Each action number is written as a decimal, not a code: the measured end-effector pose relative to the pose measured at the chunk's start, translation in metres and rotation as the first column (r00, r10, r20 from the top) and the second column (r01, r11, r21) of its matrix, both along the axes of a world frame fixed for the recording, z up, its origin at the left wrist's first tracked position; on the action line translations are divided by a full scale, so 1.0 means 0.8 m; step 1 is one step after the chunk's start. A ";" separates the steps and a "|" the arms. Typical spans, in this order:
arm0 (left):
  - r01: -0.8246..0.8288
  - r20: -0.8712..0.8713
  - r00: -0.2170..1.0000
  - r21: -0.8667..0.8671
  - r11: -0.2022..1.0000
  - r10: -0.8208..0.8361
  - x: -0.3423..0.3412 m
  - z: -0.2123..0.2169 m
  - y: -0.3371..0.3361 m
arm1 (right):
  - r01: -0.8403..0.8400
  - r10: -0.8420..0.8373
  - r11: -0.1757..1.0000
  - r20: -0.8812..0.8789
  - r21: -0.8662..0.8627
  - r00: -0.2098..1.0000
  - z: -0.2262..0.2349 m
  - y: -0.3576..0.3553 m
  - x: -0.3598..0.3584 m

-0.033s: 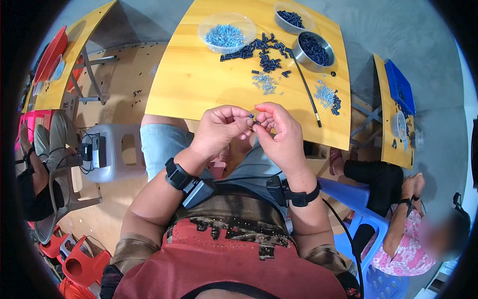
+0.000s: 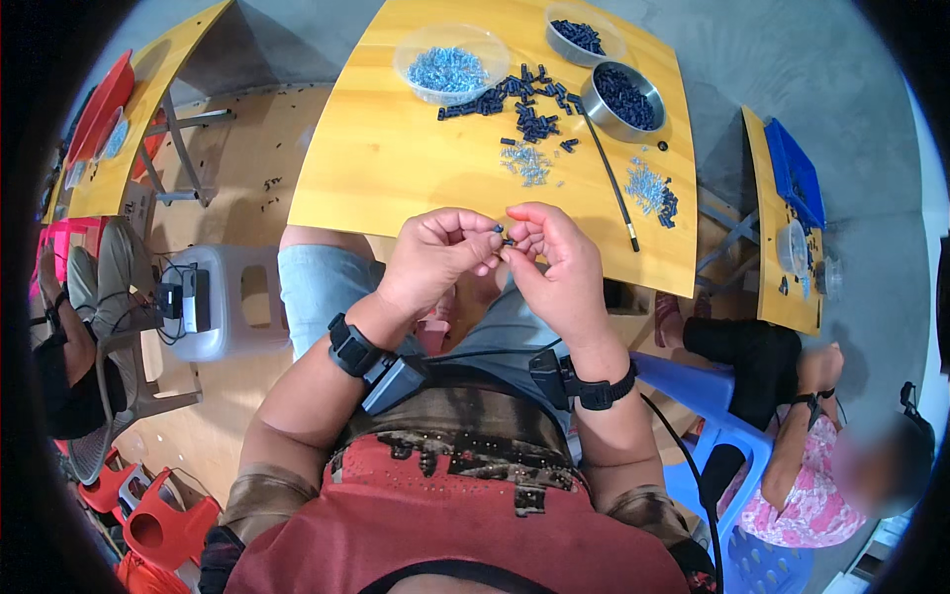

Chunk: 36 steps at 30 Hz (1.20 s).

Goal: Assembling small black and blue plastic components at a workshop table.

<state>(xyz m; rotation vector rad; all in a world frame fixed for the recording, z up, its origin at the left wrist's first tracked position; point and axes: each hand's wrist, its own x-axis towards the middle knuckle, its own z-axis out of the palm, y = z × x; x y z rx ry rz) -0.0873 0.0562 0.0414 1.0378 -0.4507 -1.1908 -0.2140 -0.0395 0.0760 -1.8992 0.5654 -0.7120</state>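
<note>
Over the near edge of the yellow table (image 2: 366,168), my left hand (image 2: 440,252) and my right hand (image 2: 556,269) meet fingertip to fingertip. Both are closed in a pinch on a small dark piece (image 2: 508,242). Fingers cover most of it, so its exact kind is unclear. On the table beyond lie a loose pile of short black tubular pieces (image 2: 534,126) and a heap of tiny clear pieces (image 2: 527,163). Farther right is a second clear heap (image 2: 645,186), with small dark bits (image 2: 669,210) beside it.
Small light-blue pieces fill a clear tub (image 2: 404,77). Black pieces fill a metal bowl (image 2: 657,104) and another clear tub (image 2: 616,49). A thin black rod (image 2: 609,178) leans against the bowl. A co-worker's hands (image 2: 819,368) are at right, near a blue chair (image 2: 727,426); another person sits left.
My hands keep nearly the same place and pinch. At the right, the co-worker's hands have shifted slightly.
</note>
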 end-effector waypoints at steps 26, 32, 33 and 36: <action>0.038 -0.137 0.990 -0.044 0.998 -0.043 -0.009 -0.002 0.039 | 0.069 -0.089 0.889 0.023 0.453 0.996 -0.008 0.027 -0.014; 0.109 -0.116 0.987 -0.018 0.994 -0.110 -0.012 0.004 0.039 | 0.093 -0.109 0.929 0.024 0.359 0.994 0.006 0.032 -0.019; 0.114 -0.123 0.986 -0.020 0.993 -0.116 -0.012 0.003 0.039 | 0.102 -0.113 0.940 0.015 0.325 0.993 0.007 0.033 -0.020; 0.129 -0.078 0.988 -0.038 0.991 -0.132 -0.013 0.006 0.039 | 0.089 -0.102 0.976 0.053 0.198 0.993 0.002 0.033 -0.021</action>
